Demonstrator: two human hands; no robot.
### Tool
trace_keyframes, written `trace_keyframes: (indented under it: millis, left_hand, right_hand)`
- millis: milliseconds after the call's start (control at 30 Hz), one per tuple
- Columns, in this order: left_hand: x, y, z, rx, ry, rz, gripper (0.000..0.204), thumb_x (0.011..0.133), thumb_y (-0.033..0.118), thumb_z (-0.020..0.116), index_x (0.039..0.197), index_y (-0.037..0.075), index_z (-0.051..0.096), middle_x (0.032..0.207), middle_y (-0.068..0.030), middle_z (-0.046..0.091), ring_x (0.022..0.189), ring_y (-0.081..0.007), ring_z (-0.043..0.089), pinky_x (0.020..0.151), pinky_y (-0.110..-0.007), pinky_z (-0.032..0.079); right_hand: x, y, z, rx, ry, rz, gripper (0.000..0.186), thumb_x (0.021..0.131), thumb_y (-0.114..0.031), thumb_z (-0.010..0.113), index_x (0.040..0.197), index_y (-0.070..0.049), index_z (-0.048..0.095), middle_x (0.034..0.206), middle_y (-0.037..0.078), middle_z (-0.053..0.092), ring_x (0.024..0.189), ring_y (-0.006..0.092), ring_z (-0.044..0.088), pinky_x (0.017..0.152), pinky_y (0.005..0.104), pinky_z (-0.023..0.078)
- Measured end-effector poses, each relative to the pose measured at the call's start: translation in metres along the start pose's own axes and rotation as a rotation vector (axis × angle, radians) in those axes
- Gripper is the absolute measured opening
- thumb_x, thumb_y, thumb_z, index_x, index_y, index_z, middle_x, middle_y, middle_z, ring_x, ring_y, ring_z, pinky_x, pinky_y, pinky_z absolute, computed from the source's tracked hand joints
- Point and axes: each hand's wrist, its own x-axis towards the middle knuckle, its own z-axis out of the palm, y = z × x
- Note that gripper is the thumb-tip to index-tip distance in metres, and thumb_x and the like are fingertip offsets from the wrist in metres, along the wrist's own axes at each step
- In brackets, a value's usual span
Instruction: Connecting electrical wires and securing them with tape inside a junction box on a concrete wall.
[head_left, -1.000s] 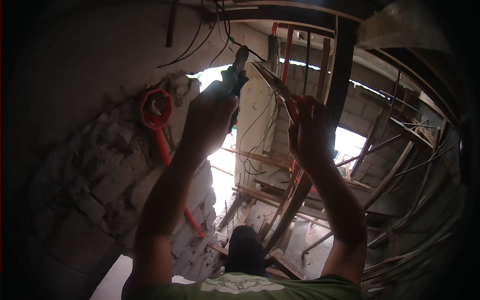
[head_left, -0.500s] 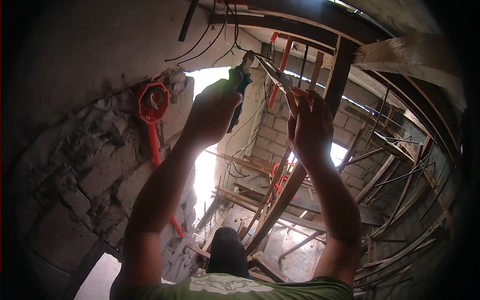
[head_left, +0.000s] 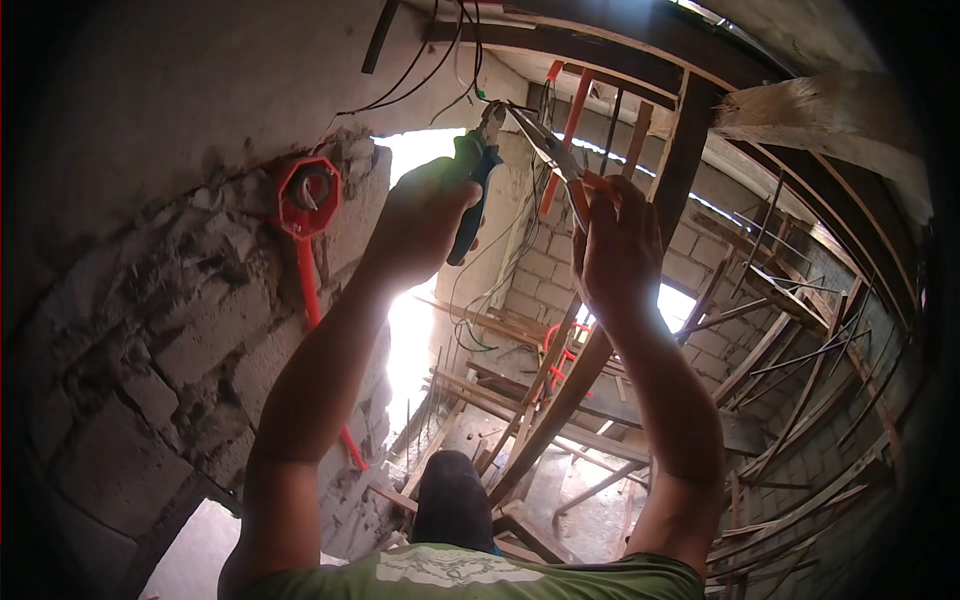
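Observation:
Both my arms are raised overhead. My left hand (head_left: pixel 425 215) is closed around cutting pliers (head_left: pixel 470 210) with green and dark blue handles, their jaws pointing up. In my right hand (head_left: pixel 620 245) are long-nose pliers (head_left: pixel 552 150) with orange-red handles, slanting up and left. The tips of the two tools nearly meet at a dark wire (head_left: pixel 482 96) hanging from above. Whether each jaw grips the wire is too small to tell. More black wires (head_left: pixel 425 82) and a thin green wire (head_left: pixel 457 103) dangle just left of the tools.
On the broken block wall, left, sits a red octagonal junction box (head_left: pixel 309 220) with red conduit (head_left: pixel 307 280) below it. Wooden beams (head_left: pixel 690 130) cross overhead at right. Timber framing (head_left: pixel 560 420) and a red-framed hacksaw-like object (head_left: pixel 560 350) lie below. My knee (head_left: pixel 452 500) shows at the bottom.
The cutting pliers and my left hand have shifted slightly, showing more of the blue handle. My right hand has turned a little, and the hanging wires have moved slightly.

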Motion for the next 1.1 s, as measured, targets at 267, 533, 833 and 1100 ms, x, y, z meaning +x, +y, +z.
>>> trace_keyframes:
  millis: [267, 533, 833, 1100]
  left_hand:
    - [-0.001, -0.014, -0.007, -0.18, -0.015, -0.033, 0.026, 0.093, 0.021, 0.056, 0.104, -0.002, 0.06, 0.085, -0.0153, 0.064, 0.071, -0.0215, 0.068, 0.054, -0.032, 0.059]
    - [-0.003, -0.057, 0.021, -0.66, -0.081, -0.326, 0.037, 0.103, 0.045, 0.051, 0.124, 0.015, 0.054, 0.067, -0.0008, 0.055, 0.04, -0.0056, 0.037, 0.035, -0.02, 0.024]
    - [-0.034, -0.066, 0.076, -0.558, -0.096, -0.432, 0.044, 0.102, 0.054, 0.047, 0.124, 0.017, 0.052, 0.085, 0.0019, 0.058, 0.06, -0.0049, 0.056, 0.041, -0.018, 0.04]
    - [-0.04, -0.066, 0.0, -0.553, -0.069, -0.408, 0.051, 0.084, 0.018, 0.06, 0.132, 0.008, 0.05, 0.1, -0.0059, 0.054, 0.072, -0.0134, 0.057, 0.046, -0.027, 0.045]
  right_hand:
    - [0.012, 0.012, 0.0, 0.114, -0.016, 0.053, 0.027, 0.09, -0.011, 0.068, 0.116, -0.008, 0.063, 0.115, 0.014, 0.057, 0.097, 0.0315, 0.061, 0.083, 0.0413, 0.052]
    - [-0.009, -0.023, 0.006, 0.776, -0.376, 0.621, 0.029, 0.098, -0.02, 0.058, 0.124, -0.006, 0.06, 0.118, 0.018, 0.058, 0.11, 0.035, 0.061, 0.094, 0.0439, 0.049]
    - [-0.047, -0.054, 0.038, 0.748, -0.174, 0.38, 0.033, 0.09, -0.009, 0.062, 0.122, -0.002, 0.055, 0.121, 0.021, 0.054, 0.11, 0.0405, 0.059, 0.091, 0.0454, 0.052]
    - [-0.031, -0.031, 0.021, 0.612, -0.267, 0.273, 0.034, 0.094, -0.009, 0.061, 0.127, -0.005, 0.053, 0.123, 0.019, 0.051, 0.108, 0.039, 0.061, 0.086, 0.0469, 0.055]
